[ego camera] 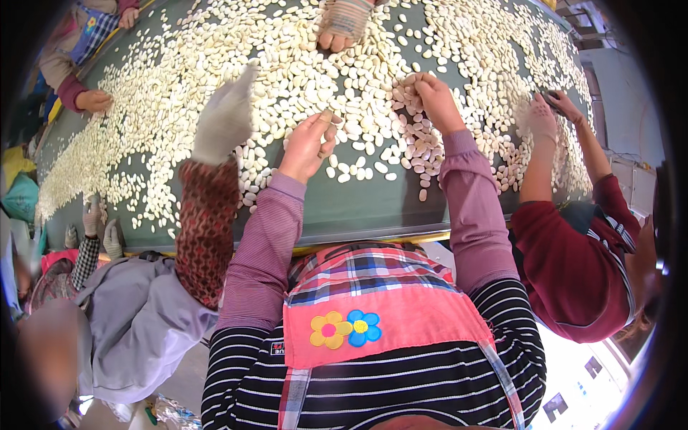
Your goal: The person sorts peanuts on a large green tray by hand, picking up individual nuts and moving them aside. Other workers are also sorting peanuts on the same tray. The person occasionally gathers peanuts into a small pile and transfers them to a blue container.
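Note:
Many white beans lie spread over a dark green conveyor belt. My left hand is raised just above the belt's near part, thumb against the fingers; whether a bean sits between them cannot be told. A few separate beans lie to its right. My right hand is at the beans farther right, fingertips bent down and touching or just over them; what they hold is hidden. Shaded, pinkish-looking beans lie below and left of that hand.
A co-worker's gloved hand is close on my left, another reaches in from the far side. At right, a co-worker's hands work over beans. More co-workers' hands are at the left. The belt's near edge runs before my apron.

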Motion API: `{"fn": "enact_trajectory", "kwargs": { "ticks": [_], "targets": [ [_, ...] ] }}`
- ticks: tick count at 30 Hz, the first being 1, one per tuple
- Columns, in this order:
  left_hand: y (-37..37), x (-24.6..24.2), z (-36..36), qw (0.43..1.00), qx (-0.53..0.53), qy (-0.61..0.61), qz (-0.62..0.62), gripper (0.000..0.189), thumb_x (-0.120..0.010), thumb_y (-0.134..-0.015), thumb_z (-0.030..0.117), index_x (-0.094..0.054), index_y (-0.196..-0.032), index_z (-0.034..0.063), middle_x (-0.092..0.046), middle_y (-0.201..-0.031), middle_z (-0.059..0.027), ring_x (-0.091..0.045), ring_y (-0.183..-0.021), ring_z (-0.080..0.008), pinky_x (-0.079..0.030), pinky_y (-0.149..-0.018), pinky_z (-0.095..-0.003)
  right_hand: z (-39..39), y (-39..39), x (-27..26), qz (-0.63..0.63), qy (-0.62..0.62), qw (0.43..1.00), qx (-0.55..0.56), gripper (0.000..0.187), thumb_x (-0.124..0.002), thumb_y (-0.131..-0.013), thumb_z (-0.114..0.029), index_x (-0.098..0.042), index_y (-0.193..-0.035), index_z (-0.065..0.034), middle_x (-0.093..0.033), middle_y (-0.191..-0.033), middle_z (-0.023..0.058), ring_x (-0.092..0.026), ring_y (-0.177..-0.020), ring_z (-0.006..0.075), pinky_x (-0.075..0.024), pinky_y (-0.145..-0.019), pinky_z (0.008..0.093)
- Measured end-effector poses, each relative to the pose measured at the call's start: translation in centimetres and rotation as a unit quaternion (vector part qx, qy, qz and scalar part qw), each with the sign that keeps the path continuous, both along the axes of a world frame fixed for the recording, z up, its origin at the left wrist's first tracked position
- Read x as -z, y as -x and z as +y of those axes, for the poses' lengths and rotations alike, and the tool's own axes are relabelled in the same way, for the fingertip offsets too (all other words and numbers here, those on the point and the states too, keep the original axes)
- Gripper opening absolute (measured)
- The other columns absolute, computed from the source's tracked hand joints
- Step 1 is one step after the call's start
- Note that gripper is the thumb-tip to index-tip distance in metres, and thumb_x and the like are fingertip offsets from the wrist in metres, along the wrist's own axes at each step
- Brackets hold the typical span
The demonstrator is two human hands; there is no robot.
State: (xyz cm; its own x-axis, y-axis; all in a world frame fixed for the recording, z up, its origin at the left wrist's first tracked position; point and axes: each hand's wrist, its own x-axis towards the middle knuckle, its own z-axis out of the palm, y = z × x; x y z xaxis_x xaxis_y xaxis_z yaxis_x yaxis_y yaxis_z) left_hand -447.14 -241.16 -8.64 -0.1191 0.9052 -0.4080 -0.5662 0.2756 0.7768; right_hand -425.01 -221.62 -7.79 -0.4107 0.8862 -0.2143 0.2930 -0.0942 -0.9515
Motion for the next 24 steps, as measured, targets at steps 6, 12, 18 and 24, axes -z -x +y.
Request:
{"fn": "enact_trajectory", "kwargs": {
  "ticks": [6, 12, 18, 24],
  "targets": [
    [-0.1, -0.7, 0.8, 0.999, 0.034, 0.02, 0.028, 0.04, -0.055, -0.1, 0.045, -0.058, -0.09, 0.0063, -0.049, -0.08, -0.0014, -0.044, -0.059, -0.0081, -0.029, -0.05, -0.0217, 2.2, 3.9, -1.2, -0.248, -0.358, 0.899, -0.054, 0.028, -0.054, -0.095, -0.027, -0.065, -0.101, -0.0022, -0.068, -0.085, 0.0209, -0.065, -0.081, 0.0401, -0.0501, -0.071, 0.0474],
    [0.6, -0.4, 0.4, 0.999, 0.039, 0.013, -0.028, 0.032, -0.052, -0.102, 0.034, -0.057, -0.094, 0.0044, -0.05, -0.08, -0.0022, -0.044, -0.059, -0.0093, -0.028, -0.049, -0.0218, -3.4, 6.5, -1.0, -0.365, -0.343, 0.853, -0.148, 0.024, -0.052, -0.097, -0.029, -0.06, -0.103, -0.0068, -0.067, -0.077, 0.0183, -0.066, -0.074, 0.0383, -0.051, -0.065, 0.0488],
    [1.1, -0.9, 0.6, 0.982, 0.057, 0.045, -0.174, 0.035, -0.046, -0.105, 0.036, -0.056, -0.107, 0.0028, -0.052, -0.085, -0.0034, -0.044, -0.06, -0.0097, -0.03, -0.048, -0.0202, -3.7, 6.7, -2.5, -0.298, -0.28, 0.906, -0.11, 0.023, -0.055, -0.097, -0.025, -0.06, -0.096, -0.0025, -0.065, -0.077, 0.0226, -0.064, -0.075, 0.0398, -0.0502, -0.066, 0.0464],
    [0.8, -0.2, 3.0, 0.973, 0.065, 0.083, -0.206, 0.039, -0.035, -0.104, 0.045, -0.058, -0.099, 0.0142, -0.058, -0.081, 0.0009, -0.053, -0.067, -0.0109, -0.035, -0.05, -0.0217, -7.2, 7.5, -6.7, 0.012, -0.092, 0.95, -0.299, 0.021, -0.052, -0.099, -0.019, -0.062, -0.1, -0.0003, -0.068, -0.077, 0.0109, -0.068, -0.072, 0.0196, -0.0544, -0.067, 0.0328]
  ]
}}
